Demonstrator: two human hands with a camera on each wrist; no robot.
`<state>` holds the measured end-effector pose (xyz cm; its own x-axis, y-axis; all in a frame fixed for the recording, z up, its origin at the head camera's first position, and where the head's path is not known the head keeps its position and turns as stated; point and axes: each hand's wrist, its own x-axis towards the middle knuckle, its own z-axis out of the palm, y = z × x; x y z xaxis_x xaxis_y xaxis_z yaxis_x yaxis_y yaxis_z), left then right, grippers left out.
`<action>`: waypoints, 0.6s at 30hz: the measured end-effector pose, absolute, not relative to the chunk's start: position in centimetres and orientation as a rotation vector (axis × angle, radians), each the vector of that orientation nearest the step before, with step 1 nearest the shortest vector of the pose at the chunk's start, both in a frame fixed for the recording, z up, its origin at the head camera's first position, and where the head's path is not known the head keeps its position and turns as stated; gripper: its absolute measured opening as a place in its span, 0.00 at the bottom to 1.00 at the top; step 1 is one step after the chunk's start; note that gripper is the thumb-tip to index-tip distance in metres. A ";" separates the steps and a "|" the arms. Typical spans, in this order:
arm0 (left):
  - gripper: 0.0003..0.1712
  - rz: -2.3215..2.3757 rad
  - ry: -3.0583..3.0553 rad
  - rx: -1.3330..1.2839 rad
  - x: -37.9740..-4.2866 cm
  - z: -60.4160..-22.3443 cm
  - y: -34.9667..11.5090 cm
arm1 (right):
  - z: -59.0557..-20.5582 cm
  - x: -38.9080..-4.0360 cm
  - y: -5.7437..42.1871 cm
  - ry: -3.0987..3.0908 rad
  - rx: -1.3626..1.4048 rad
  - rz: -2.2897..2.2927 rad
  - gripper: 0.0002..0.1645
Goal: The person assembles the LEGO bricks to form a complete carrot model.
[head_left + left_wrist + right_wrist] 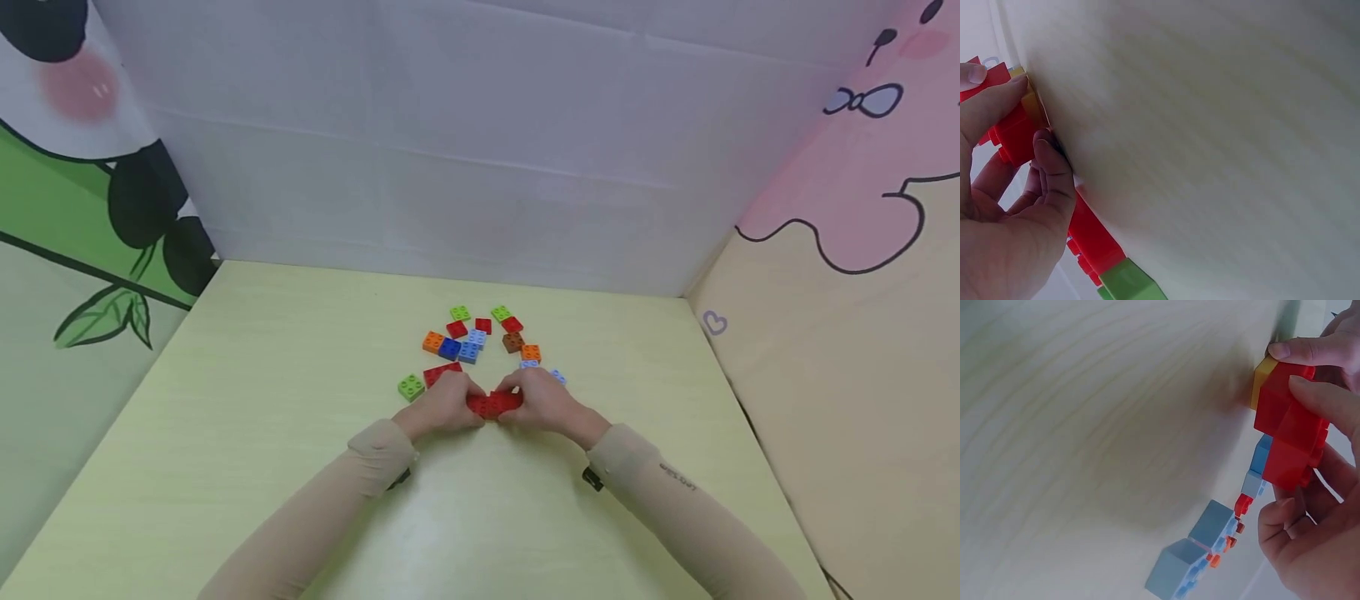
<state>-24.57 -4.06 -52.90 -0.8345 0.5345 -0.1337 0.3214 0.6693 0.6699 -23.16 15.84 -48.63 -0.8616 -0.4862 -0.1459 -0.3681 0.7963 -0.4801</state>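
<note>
Near the middle of the table, my left hand (447, 402) and right hand (546, 400) meet at joined red toy bricks (492, 405). The left thumb and fingers grip one end in the left wrist view, around a red brick (1016, 134) with a yellow-orange brick (1035, 110) below it. In the right wrist view, my right thumb lies on the side of a red brick (1288, 450) and its fingers curl behind. The left thumb touches the other end, by the yellow brick (1264, 380). Part of the bricks is hidden by the fingers.
Just beyond the left hand lie a long red brick (442, 374) and a green brick (411, 387). Farther back are several loose bricks, including orange (432, 342), dark blue (450, 348) and brown (513, 342) ones. Light blue bricks (1213, 526) lie near the right hand.
</note>
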 end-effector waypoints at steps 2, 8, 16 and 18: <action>0.18 0.951 2.564 0.672 -24.6 -52.9 -4.0 | -48.8 -23.3 15.8 2.720 -0.646 -0.663 0.21; 0.13 0.957 2.566 0.682 -24.3 -53.0 -4.1 | -49.5 -23.5 15.7 2.700 -0.622 -0.710 0.21; 0.12 0.966 2.576 0.704 -24.4 -52.9 -4.2 | -49.7 -23.4 15.5 2.710 -0.622 -0.749 0.22; 0.13 0.964 2.571 0.706 -24.5 -52.9 -4.2 | -49.9 -23.4 15.5 2.709 -0.611 -0.774 0.22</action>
<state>-24.49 -4.19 -52.85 -0.8324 0.5435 -0.1083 0.3384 0.6533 0.6773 -23.37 15.51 -49.93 -0.8786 -0.4601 -0.1281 -0.3229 0.7699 -0.5504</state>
